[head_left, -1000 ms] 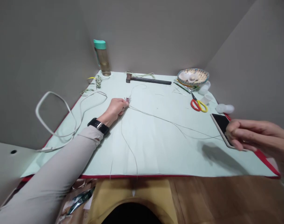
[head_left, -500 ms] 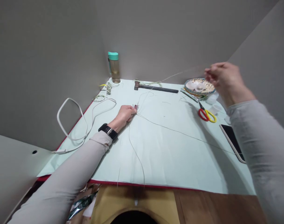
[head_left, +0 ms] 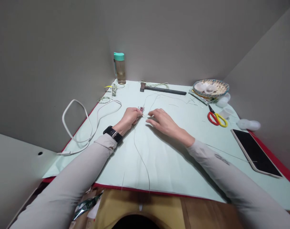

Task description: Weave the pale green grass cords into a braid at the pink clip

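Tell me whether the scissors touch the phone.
Apart. The head view shows the scissors lying up near the basket, with a plain strip of bare green mat between their handles and the phone.

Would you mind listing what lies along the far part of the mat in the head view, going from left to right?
Water bottle → hammer → woven basket → scissors → white plastic piece, with the phone nearer, at the right edge.
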The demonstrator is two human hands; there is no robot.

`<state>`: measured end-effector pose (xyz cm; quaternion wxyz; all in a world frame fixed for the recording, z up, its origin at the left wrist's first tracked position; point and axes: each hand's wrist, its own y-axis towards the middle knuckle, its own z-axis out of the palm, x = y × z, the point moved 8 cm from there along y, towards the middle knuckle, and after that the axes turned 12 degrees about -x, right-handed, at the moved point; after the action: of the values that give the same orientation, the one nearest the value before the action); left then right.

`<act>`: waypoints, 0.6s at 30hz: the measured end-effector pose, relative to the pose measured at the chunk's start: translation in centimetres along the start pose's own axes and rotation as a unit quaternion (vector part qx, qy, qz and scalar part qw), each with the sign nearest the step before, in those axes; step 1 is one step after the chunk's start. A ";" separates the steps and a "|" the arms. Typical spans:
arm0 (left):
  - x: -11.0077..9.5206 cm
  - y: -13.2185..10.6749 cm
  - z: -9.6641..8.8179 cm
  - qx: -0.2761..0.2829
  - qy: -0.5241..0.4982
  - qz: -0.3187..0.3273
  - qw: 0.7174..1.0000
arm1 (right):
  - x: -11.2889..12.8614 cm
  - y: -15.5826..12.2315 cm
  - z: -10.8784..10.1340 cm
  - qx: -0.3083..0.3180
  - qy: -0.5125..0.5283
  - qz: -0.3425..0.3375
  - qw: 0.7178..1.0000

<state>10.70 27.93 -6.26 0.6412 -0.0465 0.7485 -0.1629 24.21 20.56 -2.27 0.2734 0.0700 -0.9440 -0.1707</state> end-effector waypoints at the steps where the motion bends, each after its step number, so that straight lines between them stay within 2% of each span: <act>1: 0.0 -0.1 -0.1 -0.001 -0.001 -0.002 1.000 | 0.4 0.8 1.0 0.002 -0.009 -0.005 1.000; 4: 0.3 -0.1 -0.3 -0.002 0.000 -0.009 1.000 | 0.9 2.3 2.9 0.000 -0.022 0.001 1.000; 6: 0.4 -0.1 -0.4 0.000 0.001 -0.014 1.000 | 0.9 2.4 3.3 -0.006 -0.013 0.009 1.000; 12: 0.4 -0.4 -0.3 0.005 -0.009 -0.015 1.000 | 0.3 1.8 1.9 -0.034 0.047 0.052 0.997; 18: 0.2 -0.5 -0.2 -0.004 -0.017 -0.011 1.000 | -0.6 2.5 1.6 -0.061 0.020 0.091 0.994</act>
<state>10.34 27.39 -6.30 0.6516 -0.0602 0.7378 -0.1659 23.75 23.44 -2.95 0.3104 -0.0298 -0.9286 -0.2013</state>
